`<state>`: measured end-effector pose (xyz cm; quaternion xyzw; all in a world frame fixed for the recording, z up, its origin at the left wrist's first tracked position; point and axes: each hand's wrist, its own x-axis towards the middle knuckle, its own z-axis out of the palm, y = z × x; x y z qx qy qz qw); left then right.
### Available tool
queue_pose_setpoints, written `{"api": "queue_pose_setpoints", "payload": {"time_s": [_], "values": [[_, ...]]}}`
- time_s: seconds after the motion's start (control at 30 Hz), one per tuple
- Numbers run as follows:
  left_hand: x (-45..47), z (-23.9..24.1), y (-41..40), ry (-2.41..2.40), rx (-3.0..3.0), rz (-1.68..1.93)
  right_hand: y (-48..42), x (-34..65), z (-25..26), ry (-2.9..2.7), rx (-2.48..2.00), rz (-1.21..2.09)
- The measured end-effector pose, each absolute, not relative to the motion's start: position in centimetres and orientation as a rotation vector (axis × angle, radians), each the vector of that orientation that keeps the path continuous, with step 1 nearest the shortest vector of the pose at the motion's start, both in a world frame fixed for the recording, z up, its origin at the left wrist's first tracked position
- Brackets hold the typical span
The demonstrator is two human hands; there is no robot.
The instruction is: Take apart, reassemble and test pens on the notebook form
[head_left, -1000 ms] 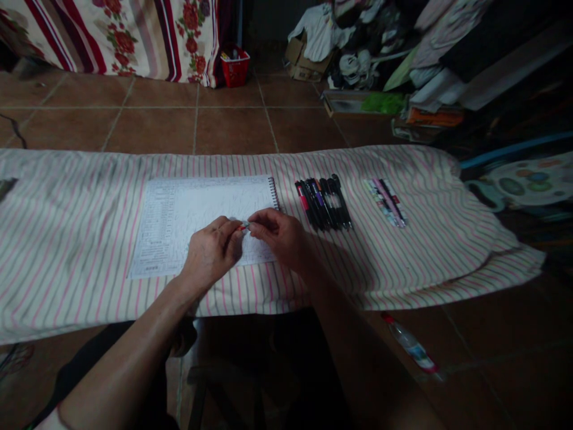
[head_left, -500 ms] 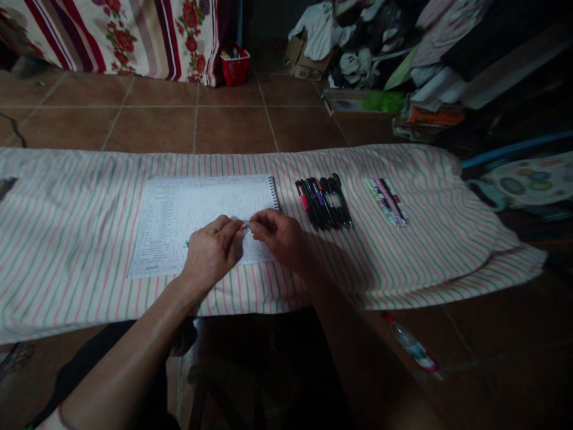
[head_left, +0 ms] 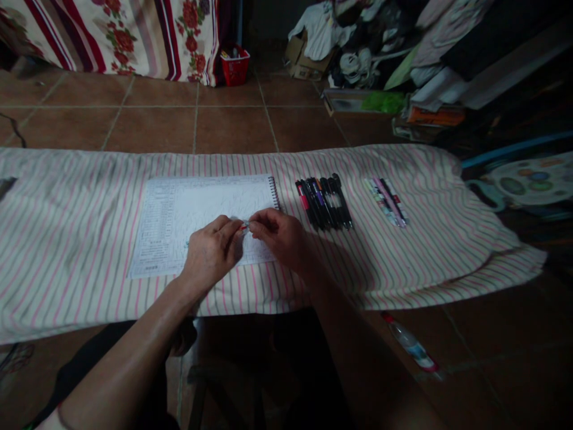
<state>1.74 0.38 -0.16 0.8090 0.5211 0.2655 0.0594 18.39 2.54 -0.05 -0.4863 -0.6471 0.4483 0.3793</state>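
Observation:
Over the spiral notebook [head_left: 210, 203], covered with fine writing, my two hands meet at a slim pen [head_left: 244, 226]. My left hand [head_left: 213, 245] is closed around it, and a small teal end pokes out on the left by the wrist side. Thumb and fingers of my right hand [head_left: 280, 233] pinch the pen's other end, where a bit of red and a pale clear part show. Most of the pen is hidden by the fingers. To the right of the notebook lies a row of several dark pens [head_left: 324, 203], one with a red part.
Further right on the striped cloth [head_left: 425, 239] lies a small group of pastel pens [head_left: 387, 202]. A plastic bottle [head_left: 412, 346] is on the tiled floor at the lower right. Beyond the table are a red basket [head_left: 235, 67] and a cardboard box [head_left: 308, 63] with clothes.
Almost nothing differs. Both hands stay at the same spot on the pen.

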Motion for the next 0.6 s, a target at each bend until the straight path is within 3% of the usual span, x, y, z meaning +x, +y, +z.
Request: {"api": "queue_pose_setpoints", "payload": {"time_s": [0.4,0.6], "values": [[1.7,-0.2,0.4,1.617,2.338,0.807,2.8,18.3,-0.6,-1.59,-1.165,1.122],[1.1,1.5,1.3,1.469,1.486,1.161,2.6,18.1,-0.4,-1.611,-1.208,0.896]]}}
